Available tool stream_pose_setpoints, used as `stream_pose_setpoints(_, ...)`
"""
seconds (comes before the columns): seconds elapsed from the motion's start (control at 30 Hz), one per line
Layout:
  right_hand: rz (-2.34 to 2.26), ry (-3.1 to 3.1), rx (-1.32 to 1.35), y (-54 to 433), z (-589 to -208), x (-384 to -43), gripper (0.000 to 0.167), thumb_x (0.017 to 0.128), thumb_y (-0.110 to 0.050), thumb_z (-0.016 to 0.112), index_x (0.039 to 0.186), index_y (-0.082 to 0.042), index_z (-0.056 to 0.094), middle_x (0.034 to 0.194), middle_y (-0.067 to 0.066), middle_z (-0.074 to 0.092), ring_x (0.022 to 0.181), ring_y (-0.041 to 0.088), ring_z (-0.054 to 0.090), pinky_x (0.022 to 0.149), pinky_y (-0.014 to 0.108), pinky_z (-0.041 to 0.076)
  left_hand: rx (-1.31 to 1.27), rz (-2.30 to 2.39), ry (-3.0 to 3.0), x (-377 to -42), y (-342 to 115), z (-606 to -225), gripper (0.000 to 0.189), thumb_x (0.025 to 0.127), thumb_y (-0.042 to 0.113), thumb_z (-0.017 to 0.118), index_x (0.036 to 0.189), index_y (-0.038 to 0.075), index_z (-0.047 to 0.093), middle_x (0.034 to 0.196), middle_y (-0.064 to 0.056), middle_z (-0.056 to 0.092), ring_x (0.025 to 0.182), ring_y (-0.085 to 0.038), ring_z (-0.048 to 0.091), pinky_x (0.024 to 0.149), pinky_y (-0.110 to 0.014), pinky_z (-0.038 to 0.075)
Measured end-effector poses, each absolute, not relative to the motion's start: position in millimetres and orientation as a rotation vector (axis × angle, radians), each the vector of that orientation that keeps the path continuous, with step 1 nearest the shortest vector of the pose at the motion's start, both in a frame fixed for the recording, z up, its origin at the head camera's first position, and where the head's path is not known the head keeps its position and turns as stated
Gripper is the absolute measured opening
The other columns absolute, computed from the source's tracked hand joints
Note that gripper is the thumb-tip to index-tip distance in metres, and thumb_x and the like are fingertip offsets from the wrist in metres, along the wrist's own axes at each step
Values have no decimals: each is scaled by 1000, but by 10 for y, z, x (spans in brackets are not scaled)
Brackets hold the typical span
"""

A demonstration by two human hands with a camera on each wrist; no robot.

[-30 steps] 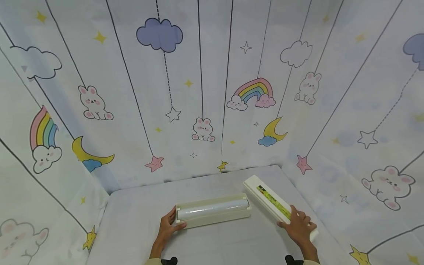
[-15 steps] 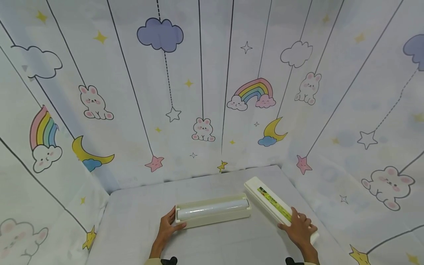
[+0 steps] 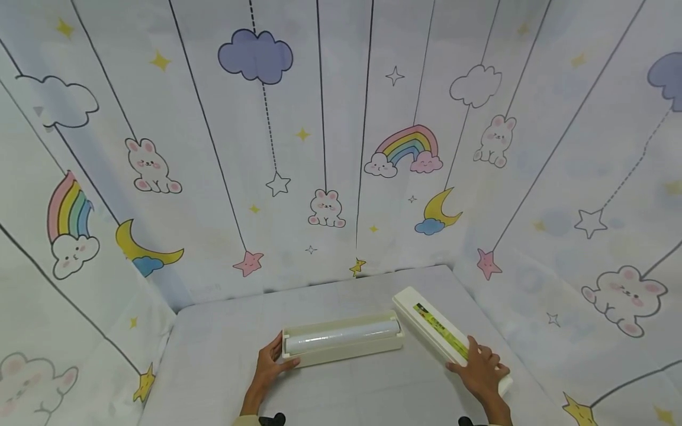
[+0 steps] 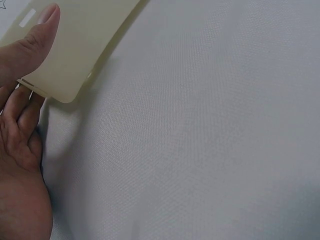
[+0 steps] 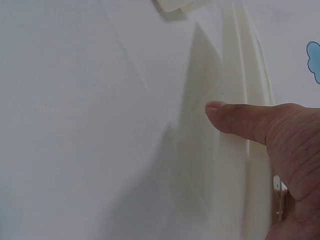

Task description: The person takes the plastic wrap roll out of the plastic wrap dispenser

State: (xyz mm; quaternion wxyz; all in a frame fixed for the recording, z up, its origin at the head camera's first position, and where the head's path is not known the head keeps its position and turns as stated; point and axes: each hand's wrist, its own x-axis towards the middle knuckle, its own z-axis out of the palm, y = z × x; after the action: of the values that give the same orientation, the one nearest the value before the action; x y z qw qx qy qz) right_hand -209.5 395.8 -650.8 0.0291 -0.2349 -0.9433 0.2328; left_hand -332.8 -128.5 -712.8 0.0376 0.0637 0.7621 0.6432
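An open, cream cling film dispenser box lies in the middle of the cloth-covered table in the head view. A shiny roll of film fills it lengthwise. My left hand grips the box's left end, thumb on the front wall and fingers round the end; the left wrist view shows that thumb on the plain wall. To the right, my right hand holds the near end of the long white lid, which carries a green label and slants away. In the right wrist view the thumb presses the lid's side.
Pale cloth covers the table, whose far edge meets a patterned curtain wall. Similar curtains stand along the left and right sides. The lid's far end is close to the box's right end.
The lid and my right hand have shifted slightly down the head view, toward me. My left hand and the box have stayed in place.
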Motion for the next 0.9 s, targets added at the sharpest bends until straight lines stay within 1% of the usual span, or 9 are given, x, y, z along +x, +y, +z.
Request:
stream_pose_setpoints(0.07, 719, -2909, -723, 3965, -6527, -2090, 108, 83, -36, 91, 159, 8, 27, 138, 50, 41, 121, 66, 37, 95, 79, 26, 201, 1976, 2347, -3328, -1285, -7129, 99, 82, 10, 95, 164, -5, 42, 169, -23, 47, 155, -45, 50, 130, -42, 43)
stream_pose_setpoints(0.2, 728, -2914, -731, 3976, -6562, -2070, 112, 82, -39, 92, 159, 8, 27, 138, 50, 41, 121, 66, 37, 95, 79, 26, 223, 1972, 2384, -3324, -1276, -7126, 98, 82, 9, 95, 163, -6, 43, 166, -26, 49, 152, -47, 52, 127, -49, 45)
stream_pose_setpoints(0.3, 744, -2923, -732, 3981, -6576, -2043, 112, 82, -41, 91, 159, 9, 28, 138, 50, 41, 121, 67, 37, 95, 79, 26, 224, 1960, 2398, -3318, -1265, -7112, 98, 82, 10, 96, 163, -6, 43, 166, -26, 49, 151, -48, 53, 127, -54, 42)
stream_pose_setpoints(0.37, 755, -2925, -729, 3982, -6579, -2029, 111, 83, -40, 91, 159, 9, 27, 138, 50, 40, 121, 68, 37, 94, 79, 26, 215, 1955, 2385, -3315, -1259, -7096, 99, 83, 11, 95, 164, -6, 41, 167, -25, 48, 153, -48, 51, 129, -56, 38)
stream_pose_setpoints(0.47, 764, -2927, -721, 3981, -6585, -2023, 109, 84, -39, 90, 159, 9, 27, 138, 50, 40, 121, 68, 37, 94, 79, 26, 209, 1946, 2380, -3309, -1256, -7077, 99, 84, 13, 95, 165, -5, 40, 168, -24, 48, 154, -47, 49, 130, -56, 36)
stream_pose_setpoints(0.63, 758, -2936, -722, 3995, -6605, -2017, 110, 84, -39, 91, 158, 9, 27, 136, 50, 41, 119, 67, 38, 93, 79, 27, 177, 1944, 2353, -3301, -1263, -7055, 100, 85, 13, 94, 166, -3, 39, 169, -21, 47, 156, -43, 48, 132, -54, 35)
stream_pose_setpoints(0.8, 753, -2945, -730, 3989, -6642, -1991, 110, 84, -40, 90, 158, 9, 27, 137, 50, 41, 119, 66, 38, 94, 79, 27, 191, 1952, 2347, -3304, -1270, -7069, 99, 85, 10, 94, 166, -4, 39, 168, -23, 47, 156, -45, 49, 131, -55, 36)
stream_pose_setpoints(0.9, 757, -2947, -741, 3976, -6681, -1975, 110, 84, -41, 91, 159, 8, 27, 138, 50, 41, 119, 66, 39, 95, 78, 27, 193, 1961, 2351, -3307, -1265, -7082, 99, 84, 9, 95, 165, -4, 40, 167, -24, 48, 155, -46, 49, 130, -55, 36)
